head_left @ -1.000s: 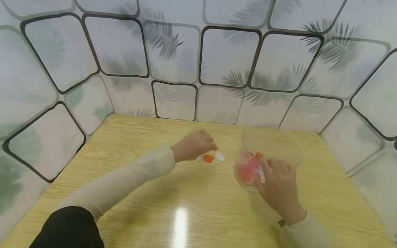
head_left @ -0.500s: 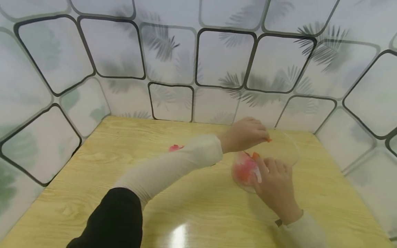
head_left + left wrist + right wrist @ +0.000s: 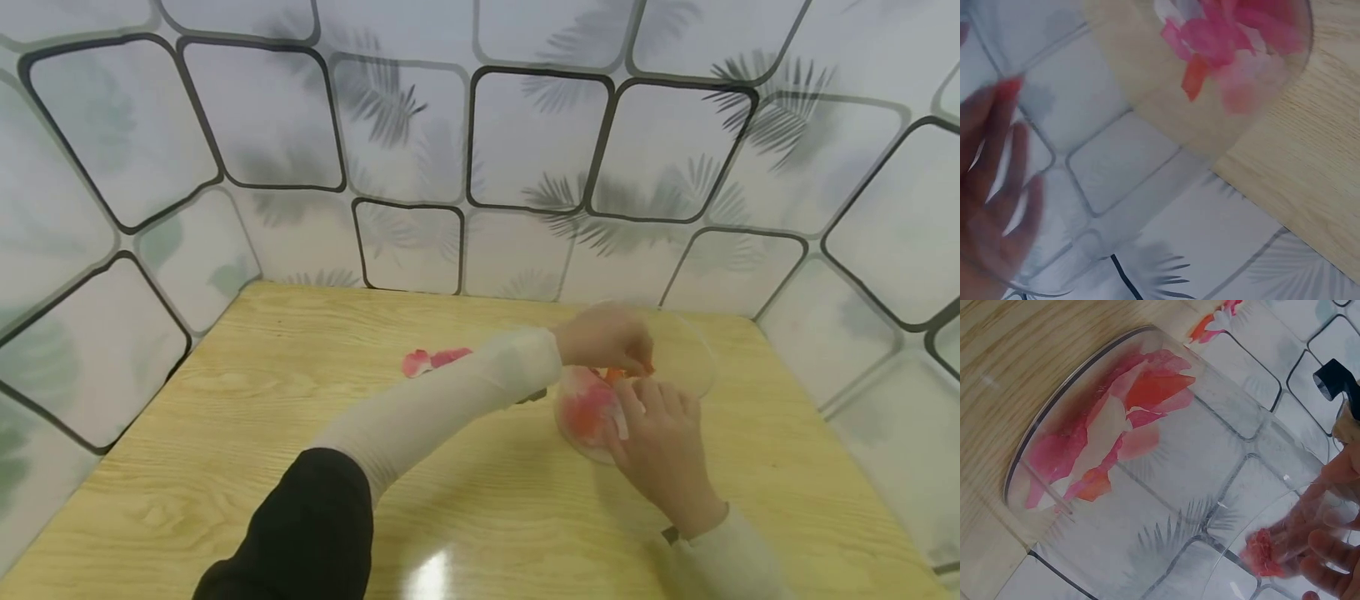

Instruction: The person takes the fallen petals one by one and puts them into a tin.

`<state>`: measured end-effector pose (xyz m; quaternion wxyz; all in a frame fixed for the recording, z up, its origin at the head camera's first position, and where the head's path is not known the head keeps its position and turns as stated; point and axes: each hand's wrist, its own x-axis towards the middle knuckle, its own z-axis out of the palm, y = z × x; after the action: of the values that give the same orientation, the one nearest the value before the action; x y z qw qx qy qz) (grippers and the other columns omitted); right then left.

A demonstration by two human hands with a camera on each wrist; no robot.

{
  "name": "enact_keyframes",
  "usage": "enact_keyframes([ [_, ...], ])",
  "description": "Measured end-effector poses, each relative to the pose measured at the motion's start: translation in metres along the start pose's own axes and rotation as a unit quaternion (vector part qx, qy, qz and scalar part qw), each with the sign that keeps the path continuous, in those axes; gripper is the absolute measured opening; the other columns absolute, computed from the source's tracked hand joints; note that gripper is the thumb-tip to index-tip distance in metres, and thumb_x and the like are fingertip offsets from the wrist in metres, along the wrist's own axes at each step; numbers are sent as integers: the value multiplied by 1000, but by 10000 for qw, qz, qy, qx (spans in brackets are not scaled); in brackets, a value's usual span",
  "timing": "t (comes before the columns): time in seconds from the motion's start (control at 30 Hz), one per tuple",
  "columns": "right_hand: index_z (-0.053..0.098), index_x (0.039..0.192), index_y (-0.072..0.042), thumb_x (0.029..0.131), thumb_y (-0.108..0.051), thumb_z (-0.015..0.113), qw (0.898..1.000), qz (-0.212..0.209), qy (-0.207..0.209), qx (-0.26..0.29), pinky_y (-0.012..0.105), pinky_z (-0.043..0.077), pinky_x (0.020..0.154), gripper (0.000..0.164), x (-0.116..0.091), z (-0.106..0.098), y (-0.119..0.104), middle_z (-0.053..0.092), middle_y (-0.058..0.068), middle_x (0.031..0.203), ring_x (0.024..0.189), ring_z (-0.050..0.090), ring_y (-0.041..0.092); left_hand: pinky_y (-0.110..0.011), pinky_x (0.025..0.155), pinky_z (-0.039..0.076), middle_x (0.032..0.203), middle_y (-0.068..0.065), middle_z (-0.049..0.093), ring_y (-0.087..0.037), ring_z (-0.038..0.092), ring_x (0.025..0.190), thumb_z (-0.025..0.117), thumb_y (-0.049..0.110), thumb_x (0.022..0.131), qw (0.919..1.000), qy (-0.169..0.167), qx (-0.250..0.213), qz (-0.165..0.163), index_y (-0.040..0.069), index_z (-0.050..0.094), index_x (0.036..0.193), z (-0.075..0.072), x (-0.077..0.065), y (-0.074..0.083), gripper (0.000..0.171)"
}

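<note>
In the head view, my left hand is at the mouth of a clear, round, tub-like container and pinches a small red-orange petal. The right wrist view shows this petal through the clear wall. My right hand grips the container's near right side at the rim. Pink, white and orange petals lie heaped at the container's bottom. Loose pink petals lie on the table behind my left forearm, which hides part of that spot.
The container stands on a light wood-grain table. White panels with dark outlines and leaf prints rise along the table's back and sides. A dark band is on my left wrist.
My left hand has moved right from the loose petals to the container's mouth, carrying the petal, and has since dipped lower. My right hand keeps its grip on the container.
</note>
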<state>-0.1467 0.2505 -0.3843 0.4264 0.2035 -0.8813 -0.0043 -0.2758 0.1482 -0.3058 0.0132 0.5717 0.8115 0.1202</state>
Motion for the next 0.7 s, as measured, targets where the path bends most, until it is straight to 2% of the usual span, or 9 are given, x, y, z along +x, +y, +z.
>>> enact_keyframes([
  [0.1, 55, 102, 0, 87, -32, 39, 10000, -1, 11, 22, 45, 34, 65, 39, 0, 1, 1, 53, 16, 82, 74, 50, 35, -14, 72, 46, 96, 8, 72, -4, 61, 82, 65, 26, 88, 9969, -701, -208, -273, 19, 74, 100, -1, 1, 2, 17],
  [0.17, 55, 102, 0, 87, -33, 40, 10000, 2, -19, 24, 45, 33, 65, 39, 1, 1, 1, 54, 16, 83, 74, 50, 35, -14, 77, 46, 108, 5, 70, -4, 61, 92, 62, 26, 90, 9954, -837, -325, -341, 18, 69, 113, -2, 0, 2, 25],
  [0.23, 55, 102, -1, 88, -33, 39, 10000, 2, -37, 32, 46, 33, 65, 39, 1, 1, 1, 53, 16, 82, 74, 50, 34, -14, 83, 46, 117, 2, 67, -6, 61, 103, 60, 26, 92, 9967, -642, -410, -290, 17, 61, 125, -3, -1, 1, 34],
  [0.33, 55, 103, -1, 89, -34, 37, 10000, -1, -77, 16, 45, 33, 65, 39, 2, 0, 1, 52, 15, 81, 74, 50, 34, -15, 90, 44, 128, 1, 61, -9, 58, 112, 57, 25, 94, 9974, -125, -676, -199, 17, 52, 134, -3, -3, -4, 41],
  [0.53, 56, 103, -2, 89, -35, 37, 10000, -20, -65, -29, 45, 34, 67, 40, 2, 0, 2, 55, 16, 83, 76, 51, 34, -17, 100, 39, 132, 3, 58, -9, 56, 118, 57, 21, 94, 9926, 873, -838, -136, 18, 49, 136, -7, -14, -15, 43],
  [0.63, 57, 102, -2, 91, -37, 34, 9999, -51, 78, -43, 45, 34, 66, 43, 1, 2, 2, 55, 15, 83, 75, 51, 34, -20, 103, 38, 132, 1, 58, -11, 56, 118, 57, 19, 93, 9899, 1161, -789, -171, 16, 50, 136, -10, -26, -20, 43],
  [0.7, 57, 103, -2, 89, -35, 37, 10000, -35, 47, -41, 45, 34, 66, 41, 1, 2, 2, 55, 16, 83, 75, 52, 34, -20, 105, 37, 133, 0, 57, -12, 55, 121, 56, 18, 94, 9883, 1284, -797, -199, 14, 50, 135, -13, -36, -23, 42],
])
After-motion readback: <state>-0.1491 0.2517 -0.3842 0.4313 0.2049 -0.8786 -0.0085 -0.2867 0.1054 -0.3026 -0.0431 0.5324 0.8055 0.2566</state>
